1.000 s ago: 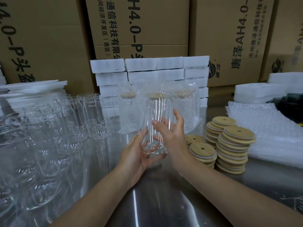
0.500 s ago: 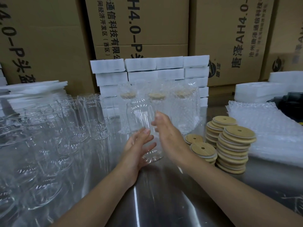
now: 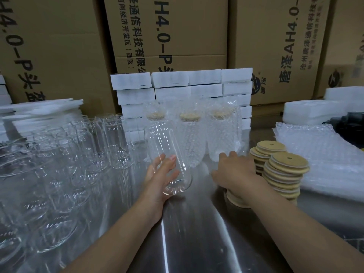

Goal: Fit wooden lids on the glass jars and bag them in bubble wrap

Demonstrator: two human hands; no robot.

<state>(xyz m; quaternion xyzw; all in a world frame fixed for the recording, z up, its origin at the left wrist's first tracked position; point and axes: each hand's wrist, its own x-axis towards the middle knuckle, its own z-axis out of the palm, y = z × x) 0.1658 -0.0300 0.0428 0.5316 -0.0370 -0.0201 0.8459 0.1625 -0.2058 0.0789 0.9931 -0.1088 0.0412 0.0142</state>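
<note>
Left hand [image 3: 161,175] grips a bare jar [image 3: 171,154], tilted with its mouth far, likely ready for capping. Right hand [image 3: 233,172], apart, lies over a low stack of lids [image 3: 236,200]; whether it pinches one I cannot tell. Bagged jars [image 3: 222,134] stand beyond.

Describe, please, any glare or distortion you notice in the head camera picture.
Head view: glare streaks run down the steel table; wide-angle distortion tilts the cardboard boxes at both sides; the glass jar in the left hand shows mainly through its reflections.
</note>
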